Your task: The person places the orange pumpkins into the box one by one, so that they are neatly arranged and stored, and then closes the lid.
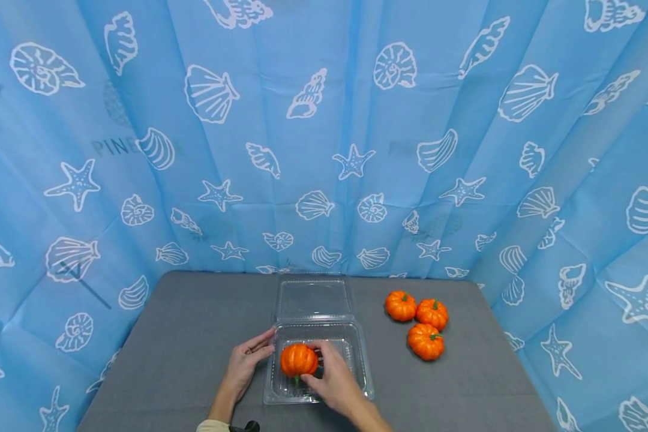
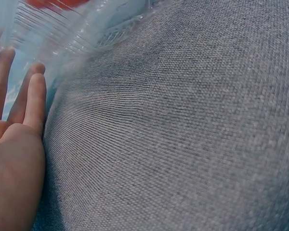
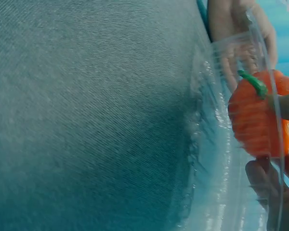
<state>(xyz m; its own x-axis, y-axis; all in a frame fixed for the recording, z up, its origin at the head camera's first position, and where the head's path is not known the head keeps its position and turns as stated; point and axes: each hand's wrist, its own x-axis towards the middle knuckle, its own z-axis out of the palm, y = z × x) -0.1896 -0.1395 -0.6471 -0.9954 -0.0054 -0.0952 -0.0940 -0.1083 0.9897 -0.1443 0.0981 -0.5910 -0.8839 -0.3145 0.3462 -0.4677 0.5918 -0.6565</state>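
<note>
In the head view, a small orange toy pumpkin (image 1: 298, 360) with a green stem is inside the left half of a clear plastic clamshell container (image 1: 365, 366). My right hand (image 1: 332, 379) grips the pumpkin between thumb and fingers from its right side. The stem points toward the near edge; in the right wrist view the pumpkin (image 3: 250, 115) shows through the clear wall. My left hand (image 1: 244, 365) has its fingers extended against the container's left side, and in the left wrist view its fingertips (image 2: 37, 79) are right at the clear plastic.
The container's lid (image 1: 314, 299) lies folded back toward the far edge. Three more orange pumpkins (image 1: 425, 342) sit grouped to the right on the grey cloth-covered table (image 1: 194, 324). A blue curtain (image 1: 324, 132) with white shell prints hangs behind and beside the table.
</note>
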